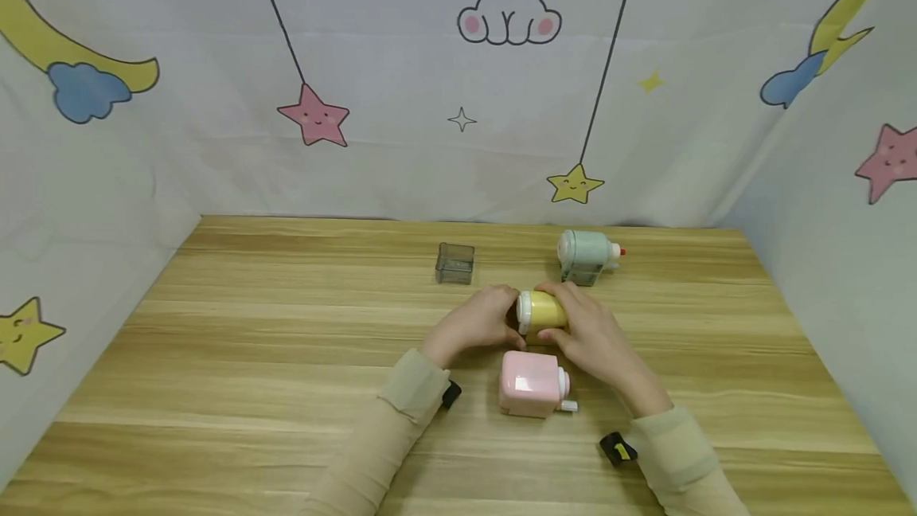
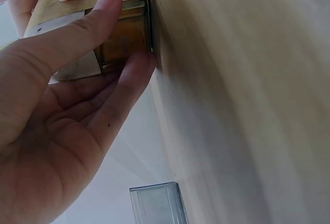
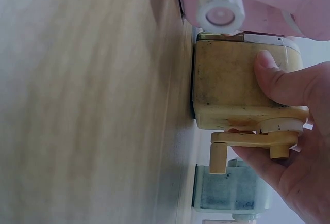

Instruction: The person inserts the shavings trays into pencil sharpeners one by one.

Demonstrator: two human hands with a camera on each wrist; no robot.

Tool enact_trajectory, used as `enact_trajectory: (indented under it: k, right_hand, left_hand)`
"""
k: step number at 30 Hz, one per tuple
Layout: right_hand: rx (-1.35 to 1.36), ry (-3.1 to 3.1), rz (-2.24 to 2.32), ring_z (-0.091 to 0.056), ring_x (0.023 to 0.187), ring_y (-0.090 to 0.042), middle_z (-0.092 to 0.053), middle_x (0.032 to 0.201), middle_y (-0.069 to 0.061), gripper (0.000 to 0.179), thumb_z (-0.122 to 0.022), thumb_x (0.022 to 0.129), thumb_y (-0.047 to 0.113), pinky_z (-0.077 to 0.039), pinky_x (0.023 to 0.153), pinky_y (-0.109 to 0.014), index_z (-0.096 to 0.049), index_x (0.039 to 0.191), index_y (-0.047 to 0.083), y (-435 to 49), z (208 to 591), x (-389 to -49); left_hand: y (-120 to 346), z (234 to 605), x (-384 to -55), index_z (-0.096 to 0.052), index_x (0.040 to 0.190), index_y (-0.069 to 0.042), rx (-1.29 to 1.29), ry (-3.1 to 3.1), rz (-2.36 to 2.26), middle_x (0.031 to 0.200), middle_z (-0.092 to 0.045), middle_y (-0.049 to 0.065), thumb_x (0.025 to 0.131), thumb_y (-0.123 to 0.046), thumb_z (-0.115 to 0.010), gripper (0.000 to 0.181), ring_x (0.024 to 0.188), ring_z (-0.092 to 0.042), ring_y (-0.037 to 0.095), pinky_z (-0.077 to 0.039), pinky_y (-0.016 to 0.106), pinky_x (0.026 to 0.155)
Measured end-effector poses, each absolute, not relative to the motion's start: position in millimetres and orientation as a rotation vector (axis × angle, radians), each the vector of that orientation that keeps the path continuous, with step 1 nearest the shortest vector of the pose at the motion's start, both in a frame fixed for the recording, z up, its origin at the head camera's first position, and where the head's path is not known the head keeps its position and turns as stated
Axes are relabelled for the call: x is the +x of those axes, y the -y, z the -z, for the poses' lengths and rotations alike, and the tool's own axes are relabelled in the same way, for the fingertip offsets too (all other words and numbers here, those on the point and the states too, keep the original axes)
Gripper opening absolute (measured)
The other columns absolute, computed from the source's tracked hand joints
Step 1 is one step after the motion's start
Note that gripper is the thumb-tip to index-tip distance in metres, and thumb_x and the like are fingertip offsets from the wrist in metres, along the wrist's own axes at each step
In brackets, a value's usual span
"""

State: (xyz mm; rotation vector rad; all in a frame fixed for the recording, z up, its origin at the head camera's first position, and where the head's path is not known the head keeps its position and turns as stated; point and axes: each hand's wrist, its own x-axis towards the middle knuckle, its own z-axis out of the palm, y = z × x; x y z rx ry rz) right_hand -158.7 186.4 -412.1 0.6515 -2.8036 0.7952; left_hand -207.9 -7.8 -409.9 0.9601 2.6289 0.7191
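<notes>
A yellow crank pencil sharpener [image 1: 542,311] stands on the table between both hands. My right hand [image 1: 595,333] grips its body from the right, the thumb on the near side in the right wrist view; its crank [image 3: 247,140] shows beside the fingers. At the other end my left hand [image 1: 481,321] pinches the sharpener around its brownish see-through drawer [image 2: 122,41], thumb on one side and fingers on the other. Just nearer stands a pink crank pencil sharpener [image 1: 530,383], touched by neither hand.
A pale green crank sharpener [image 1: 586,253] stands behind to the right, a red tip on its crank. Farther left at the back sits a smoky clear box [image 1: 454,263]. Small black devices [image 1: 616,449] show by the wrists. Printed cloth walls [image 1: 401,166] border the wooden table [image 1: 251,325].
</notes>
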Motion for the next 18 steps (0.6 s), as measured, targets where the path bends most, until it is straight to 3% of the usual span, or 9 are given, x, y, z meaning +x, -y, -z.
enact_trajectory:
  k: [18]
  right_hand:
    - [0.628, 2.828, -0.734, -0.058, 0.089, -0.020, -0.058, 0.107, -0.002, 0.061, -0.080, 0.078, 0.023, -0.050, 0.073, -0.039, -0.049, 0.131, 0.017, -184.0, 410.7, -156.5]
  left_hand:
    - [5.7, 406.1, -204.9, -0.062, 0.107, -0.003, 0.928, -2.642, -0.703, 0.100, -0.065, 0.006, 0.072, -0.023, -0.085, 0.047, 0.086, -0.058, 0.013, -0.052, 0.024, 0.078]
